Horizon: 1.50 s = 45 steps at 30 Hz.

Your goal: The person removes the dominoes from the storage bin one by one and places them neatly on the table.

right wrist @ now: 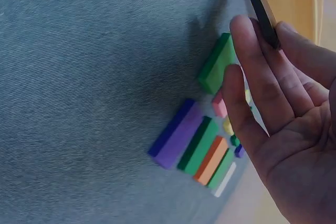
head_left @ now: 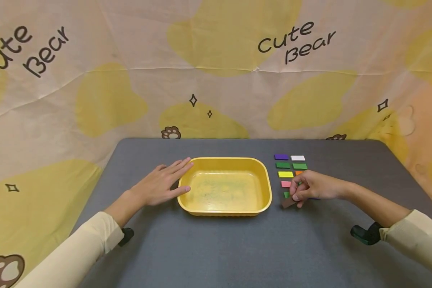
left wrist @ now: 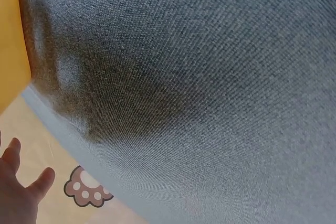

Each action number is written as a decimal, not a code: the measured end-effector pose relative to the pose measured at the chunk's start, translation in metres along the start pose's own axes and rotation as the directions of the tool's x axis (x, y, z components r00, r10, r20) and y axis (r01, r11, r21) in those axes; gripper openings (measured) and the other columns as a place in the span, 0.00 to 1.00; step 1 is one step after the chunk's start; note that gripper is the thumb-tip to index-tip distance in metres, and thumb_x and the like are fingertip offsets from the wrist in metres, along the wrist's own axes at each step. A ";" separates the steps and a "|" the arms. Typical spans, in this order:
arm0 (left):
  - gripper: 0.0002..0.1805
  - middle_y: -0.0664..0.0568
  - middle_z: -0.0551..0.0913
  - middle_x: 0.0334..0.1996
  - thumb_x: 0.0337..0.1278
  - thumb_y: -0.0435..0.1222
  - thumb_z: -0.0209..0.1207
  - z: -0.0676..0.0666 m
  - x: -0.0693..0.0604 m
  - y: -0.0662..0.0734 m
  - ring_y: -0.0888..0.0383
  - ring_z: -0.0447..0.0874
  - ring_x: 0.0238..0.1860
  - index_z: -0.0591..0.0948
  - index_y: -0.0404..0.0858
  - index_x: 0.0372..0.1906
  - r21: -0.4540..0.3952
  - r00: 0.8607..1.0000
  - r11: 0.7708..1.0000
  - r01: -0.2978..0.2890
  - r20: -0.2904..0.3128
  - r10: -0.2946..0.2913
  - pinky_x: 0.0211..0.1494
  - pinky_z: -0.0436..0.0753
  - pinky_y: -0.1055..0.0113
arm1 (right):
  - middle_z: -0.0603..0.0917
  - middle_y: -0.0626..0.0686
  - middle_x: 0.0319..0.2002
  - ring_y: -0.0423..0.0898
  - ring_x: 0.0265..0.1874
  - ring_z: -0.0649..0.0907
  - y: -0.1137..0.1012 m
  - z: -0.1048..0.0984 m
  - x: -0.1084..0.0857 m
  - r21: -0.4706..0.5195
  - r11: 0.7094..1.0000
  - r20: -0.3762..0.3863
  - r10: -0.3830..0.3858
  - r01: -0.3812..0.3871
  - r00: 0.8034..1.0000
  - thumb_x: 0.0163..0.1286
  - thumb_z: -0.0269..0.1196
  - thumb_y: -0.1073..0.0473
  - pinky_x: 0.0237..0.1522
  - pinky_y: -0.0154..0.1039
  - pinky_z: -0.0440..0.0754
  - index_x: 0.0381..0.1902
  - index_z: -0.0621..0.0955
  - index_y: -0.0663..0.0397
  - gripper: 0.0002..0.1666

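My right hand [head_left: 318,187] pinches a flat brown rectangular block [head_left: 288,203] between thumb and fingers, just right of a yellow plastic tub [head_left: 225,213]. In the right wrist view the block [right wrist: 264,18] shows its dark edge and is held off the table. Fingers spread and fairly straight, my left hand [head_left: 162,184] rests at the tub's left rim. Beneath and beyond the right hand lie two columns of coloured blocks, among them a purple block [head_left: 281,157], a white block [head_left: 297,158], a yellow block [head_left: 285,174] and a pink block [head_left: 286,184]. The hand partly hides the nearer ones.
A grey cloth-covered table [head_left: 219,252] carries everything. Behind it hangs a patterned curtain [head_left: 216,48] with yellow patches and lettering. Dark wrist devices [head_left: 367,234] sit under both sleeves. No blocks show inside the tub.
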<state>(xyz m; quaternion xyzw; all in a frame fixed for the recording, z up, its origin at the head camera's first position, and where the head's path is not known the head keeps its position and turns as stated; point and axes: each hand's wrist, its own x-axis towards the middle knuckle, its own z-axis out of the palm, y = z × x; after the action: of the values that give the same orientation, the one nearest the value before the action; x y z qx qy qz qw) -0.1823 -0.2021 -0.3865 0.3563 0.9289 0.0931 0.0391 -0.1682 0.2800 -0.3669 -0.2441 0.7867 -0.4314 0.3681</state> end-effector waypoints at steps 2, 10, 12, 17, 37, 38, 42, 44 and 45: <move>0.43 0.51 0.51 0.79 0.70 0.62 0.46 0.001 0.000 0.000 0.48 0.52 0.77 0.52 0.46 0.80 0.001 1.000 1.000 0.000 -0.003 0.000 0.68 0.62 0.37 | 0.83 0.59 0.35 0.54 0.34 0.88 0.004 0.001 -0.001 0.004 1.000 -0.020 0.008 -0.008 1.000 0.70 0.64 0.66 0.42 0.41 0.86 0.40 0.79 0.68 0.07; 0.43 0.51 0.51 0.79 0.70 0.62 0.46 0.001 0.001 0.000 0.48 0.52 0.77 0.52 0.46 0.80 0.011 1.000 1.000 -0.002 -0.006 0.002 0.68 0.62 0.37 | 0.83 0.61 0.37 0.53 0.34 0.88 0.011 0.003 -0.005 0.033 0.999 -0.039 0.038 -0.037 0.999 0.69 0.64 0.66 0.43 0.39 0.85 0.41 0.79 0.69 0.09; 0.43 0.51 0.51 0.79 0.70 0.62 0.46 0.001 0.001 0.000 0.48 0.52 0.77 0.52 0.46 0.80 0.011 1.000 1.000 -0.004 -0.007 0.004 0.68 0.62 0.37 | 0.82 0.61 0.38 0.53 0.34 0.88 0.014 0.003 -0.006 0.028 0.999 -0.045 0.034 -0.033 0.998 0.70 0.64 0.66 0.43 0.39 0.85 0.42 0.79 0.70 0.09; 0.43 0.50 0.52 0.79 0.70 0.62 0.46 0.001 0.000 0.000 0.48 0.53 0.77 0.52 0.46 0.80 0.013 1.000 1.000 -0.006 -0.009 0.007 0.68 0.62 0.37 | 0.82 0.60 0.36 0.53 0.33 0.88 0.020 0.005 -0.007 0.009 0.999 -0.063 0.035 -0.034 0.997 0.70 0.64 0.66 0.42 0.40 0.86 0.42 0.79 0.71 0.09; 0.43 0.50 0.52 0.79 0.70 0.61 0.47 0.001 -0.001 0.001 0.48 0.54 0.77 0.52 0.45 0.80 0.010 1.000 1.000 -0.010 -0.019 0.011 0.67 0.63 0.37 | 0.84 0.56 0.26 0.48 0.23 0.85 0.025 0.008 -0.014 -0.105 0.994 -0.058 -0.007 0.001 0.998 0.70 0.64 0.65 0.31 0.41 0.86 0.38 0.80 0.67 0.07; 0.43 0.50 0.52 0.79 0.70 0.61 0.47 0.001 -0.001 0.001 0.48 0.54 0.77 0.52 0.45 0.80 0.012 1.000 1.000 -0.011 -0.018 0.011 0.67 0.63 0.37 | 0.84 0.56 0.26 0.48 0.23 0.85 0.026 0.008 -0.014 -0.107 0.994 -0.058 -0.008 0.001 0.998 0.70 0.64 0.65 0.31 0.41 0.86 0.38 0.80 0.67 0.07; 0.43 0.50 0.52 0.79 0.70 0.61 0.47 0.002 -0.001 0.001 0.48 0.54 0.77 0.52 0.45 0.80 0.013 1.000 1.000 -0.013 -0.018 0.013 0.67 0.63 0.37 | 0.84 0.55 0.27 0.48 0.24 0.85 0.025 0.007 -0.015 -0.104 0.995 -0.056 0.004 -0.010 0.998 0.71 0.63 0.64 0.31 0.41 0.86 0.39 0.80 0.66 0.07; 0.42 0.50 0.52 0.79 0.71 0.61 0.47 0.002 -0.001 0.000 0.48 0.54 0.77 0.52 0.45 0.80 0.015 1.000 1.000 -0.014 -0.020 0.014 0.67 0.63 0.37 | 0.84 0.55 0.28 0.49 0.25 0.85 0.025 0.006 -0.015 -0.103 0.995 -0.058 0.014 -0.020 0.998 0.71 0.63 0.64 0.32 0.41 0.86 0.40 0.80 0.66 0.07; 0.43 0.50 0.52 0.79 0.70 0.61 0.47 0.002 -0.001 0.000 0.48 0.54 0.77 0.52 0.45 0.80 0.014 1.000 1.000 -0.014 -0.020 0.014 0.67 0.63 0.37 | 0.84 0.55 0.28 0.50 0.25 0.85 0.024 0.005 -0.015 -0.102 0.994 -0.059 0.021 -0.027 0.998 0.71 0.63 0.64 0.32 0.40 0.86 0.40 0.80 0.66 0.07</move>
<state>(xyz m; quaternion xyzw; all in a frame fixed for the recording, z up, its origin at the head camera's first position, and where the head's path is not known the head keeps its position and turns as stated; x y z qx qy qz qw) -0.1815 -0.2023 -0.3885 0.3623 0.9273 0.0905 0.0267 -0.1562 0.3004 -0.3842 -0.2407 0.8209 -0.3928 0.3374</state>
